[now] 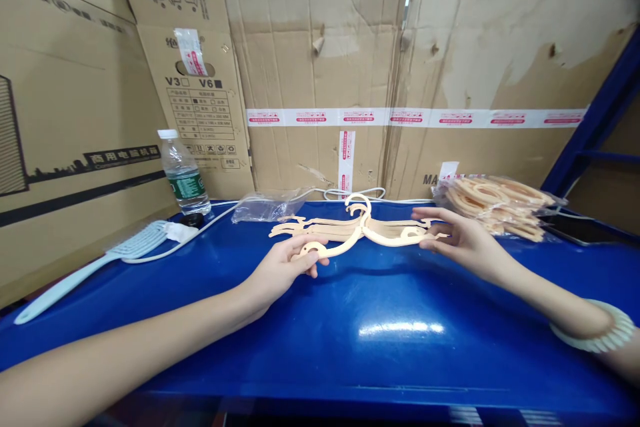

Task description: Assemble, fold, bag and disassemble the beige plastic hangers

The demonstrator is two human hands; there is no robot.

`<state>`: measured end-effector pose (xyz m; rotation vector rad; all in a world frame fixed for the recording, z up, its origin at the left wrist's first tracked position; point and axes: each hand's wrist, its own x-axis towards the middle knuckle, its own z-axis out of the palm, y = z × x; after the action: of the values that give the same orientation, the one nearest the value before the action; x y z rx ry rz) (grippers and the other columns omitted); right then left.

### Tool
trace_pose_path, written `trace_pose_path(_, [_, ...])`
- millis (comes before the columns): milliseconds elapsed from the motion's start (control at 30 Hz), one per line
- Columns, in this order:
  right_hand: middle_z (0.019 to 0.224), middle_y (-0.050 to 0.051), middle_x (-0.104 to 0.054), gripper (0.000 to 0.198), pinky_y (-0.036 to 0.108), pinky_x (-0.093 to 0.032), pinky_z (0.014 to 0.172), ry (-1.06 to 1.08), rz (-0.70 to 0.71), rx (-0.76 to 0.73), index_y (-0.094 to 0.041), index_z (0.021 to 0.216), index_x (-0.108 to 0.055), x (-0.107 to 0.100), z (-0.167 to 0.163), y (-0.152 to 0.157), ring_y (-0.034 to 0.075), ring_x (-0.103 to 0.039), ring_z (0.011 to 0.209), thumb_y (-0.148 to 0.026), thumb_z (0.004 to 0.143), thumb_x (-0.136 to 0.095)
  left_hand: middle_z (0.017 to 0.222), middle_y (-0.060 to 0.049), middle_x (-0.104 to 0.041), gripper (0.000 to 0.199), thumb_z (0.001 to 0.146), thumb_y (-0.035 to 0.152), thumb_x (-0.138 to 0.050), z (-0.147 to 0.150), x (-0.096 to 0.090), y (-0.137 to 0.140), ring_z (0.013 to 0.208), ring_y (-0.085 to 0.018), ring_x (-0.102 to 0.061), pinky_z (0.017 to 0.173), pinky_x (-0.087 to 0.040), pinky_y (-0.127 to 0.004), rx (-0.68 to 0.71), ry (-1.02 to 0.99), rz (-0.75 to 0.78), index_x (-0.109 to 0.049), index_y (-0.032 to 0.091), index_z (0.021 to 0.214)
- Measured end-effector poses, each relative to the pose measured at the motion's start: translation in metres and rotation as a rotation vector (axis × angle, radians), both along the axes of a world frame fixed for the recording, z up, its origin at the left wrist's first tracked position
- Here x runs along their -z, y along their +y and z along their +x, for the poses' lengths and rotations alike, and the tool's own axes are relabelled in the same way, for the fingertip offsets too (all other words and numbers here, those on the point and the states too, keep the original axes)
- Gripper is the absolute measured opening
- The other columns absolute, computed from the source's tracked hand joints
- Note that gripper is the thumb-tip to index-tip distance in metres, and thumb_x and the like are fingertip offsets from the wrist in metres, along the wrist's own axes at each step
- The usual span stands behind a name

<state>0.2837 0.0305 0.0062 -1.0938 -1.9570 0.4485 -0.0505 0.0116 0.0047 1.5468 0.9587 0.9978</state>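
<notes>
A cream plastic folding hanger (pixel 345 245) is spread between my two hands, its hook pointing up. My left hand (pixel 287 263) pinches its left arm near the looped end. At the other end, the fingers of my right hand (pixel 463 243) close on the right arm. Behind it, several similar hangers (pixel 325 230) lie stacked on the blue table (pixel 320 333), partly covered by the held one. Farther right, more folded hangers (pixel 493 197) sit in a clear plastic bag.
At the left are a water bottle (pixel 185 177), a light-blue hairbrush (pixel 120 247) and a small black round object (pixel 193 220). An empty plastic bag (pixel 267 205) and a white cable (pixel 350 193) lie before the cardboard wall (pixel 320 60). A dark phone-like slab (pixel 583 230) rests far right.
</notes>
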Motion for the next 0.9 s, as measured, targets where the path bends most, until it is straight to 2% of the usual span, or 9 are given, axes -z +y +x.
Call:
trace_pose_path(100, [0.101, 0.011, -0.070, 0.051, 0.042, -0.057, 0.081, 0.024, -0.091, -0.059, -0.019, 0.113, -0.066, -0.002, -0.001, 0.001, 0.029, -0.066, 0.092, -0.057, 0.079, -0.069, 0.078, -0.002, -0.065, 0.034, 0.080, 0.032, -0.067, -0.002, 0.001, 0.000, 0.070, -0.014, -0.057, 0.075, -0.043, -0.030, -0.054, 0.031, 0.008, -0.067, 0.017, 0.111])
trace_pose_path(200, [0.103, 0.010, -0.070, 0.047, 0.041, -0.055, 0.083, 0.084, -0.111, -0.066, -0.020, 0.105, -0.070, -0.005, -0.004, 0.000, 0.029, -0.065, 0.096, -0.058, 0.079, -0.069, 0.075, -0.001, -0.064, 0.037, 0.076, 0.030, -0.072, -0.002, 0.002, 0.002, 0.073, -0.014, -0.060, 0.077, -0.045, -0.030, -0.133, -0.023, -0.027, -0.068, 0.016, 0.111])
trace_pose_path(300, [0.100, 0.010, -0.070, 0.043, 0.038, -0.055, 0.077, 0.152, -0.165, -0.047, -0.018, 0.094, -0.072, -0.005, -0.008, -0.003, 0.025, -0.064, 0.086, -0.057, 0.077, -0.071, 0.082, -0.002, -0.068, 0.047, 0.069, 0.029, -0.079, 0.000, 0.000, 0.001, 0.076, -0.014, -0.062, 0.075, -0.049, -0.028, -0.184, -0.107, -0.093, -0.066, 0.016, 0.112])
trace_pose_path(433, [0.092, 0.007, -0.067, 0.047, 0.032, -0.055, 0.068, 0.437, -0.342, -0.049, -0.019, 0.101, -0.065, 0.002, -0.021, -0.007, 0.018, -0.062, 0.074, -0.049, 0.069, -0.082, 0.088, -0.005, -0.071, 0.047, 0.067, 0.030, -0.082, 0.006, -0.003, -0.003, 0.084, -0.018, -0.066, 0.066, -0.053, -0.025, -0.213, -0.127, -0.121, -0.065, 0.016, 0.108])
trace_pose_path(600, [0.085, 0.002, -0.066, 0.051, 0.028, -0.054, 0.067, 0.664, -0.491, -0.165, -0.021, 0.099, -0.055, 0.009, -0.044, -0.017, 0.015, -0.062, 0.071, -0.036, 0.064, -0.089, 0.088, -0.005, -0.071, 0.038, 0.071, 0.033, -0.080, 0.012, 0.001, -0.003, 0.086, -0.018, -0.067, 0.068, -0.057, -0.025, -0.175, -0.107, -0.088, -0.067, 0.016, 0.103])
trace_pose_path(700, [0.093, 0.004, -0.068, 0.040, 0.029, -0.054, 0.071, 0.636, -0.507, -0.306, -0.022, 0.094, -0.052, 0.010, -0.053, -0.024, 0.015, -0.064, 0.076, -0.035, 0.072, -0.083, 0.087, -0.004, -0.070, 0.038, 0.072, 0.034, -0.078, 0.014, 0.003, -0.002, 0.085, -0.018, -0.066, 0.064, -0.057, -0.023, -0.147, -0.083, -0.060, -0.067, 0.017, 0.104])
trace_pose_path(767, [0.095, 0.004, -0.067, 0.030, 0.031, -0.053, 0.073, 0.517, -0.491, -0.396, -0.020, 0.094, -0.055, 0.010, -0.056, -0.029, 0.016, -0.064, 0.079, -0.035, 0.079, -0.077, 0.087, -0.004, -0.069, 0.039, 0.072, 0.035, -0.078, 0.015, 0.004, -0.003, 0.085, -0.017, -0.066, 0.064, -0.058, -0.023, -0.136, -0.081, -0.050, -0.067, 0.016, 0.104])
trace_pose_path(833, [0.095, 0.005, -0.067, 0.025, 0.032, -0.052, 0.078, 0.348, -0.483, -0.478, -0.019, 0.104, -0.061, 0.009, -0.057, -0.033, 0.017, -0.063, 0.085, -0.034, 0.086, -0.071, 0.089, -0.004, -0.069, 0.040, 0.072, 0.035, -0.078, 0.015, 0.003, -0.004, 0.086, -0.018, -0.066, 0.065, -0.058, -0.022, -0.114, -0.087, -0.041, -0.066, 0.016, 0.106])
trace_pose_path(900, [0.106, 0.007, -0.066, 0.029, 0.033, -0.050, 0.083, 0.214, -0.468, -0.534, -0.020, 0.117, -0.062, 0.006, -0.057, -0.037, 0.019, -0.062, 0.096, -0.032, 0.091, -0.065, 0.090, -0.004, -0.069, 0.043, 0.072, 0.033, -0.079, 0.016, 0.001, -0.005, 0.087, -0.017, -0.067, 0.066, -0.059, -0.022, -0.092, -0.098, -0.035, -0.066, 0.016, 0.109])
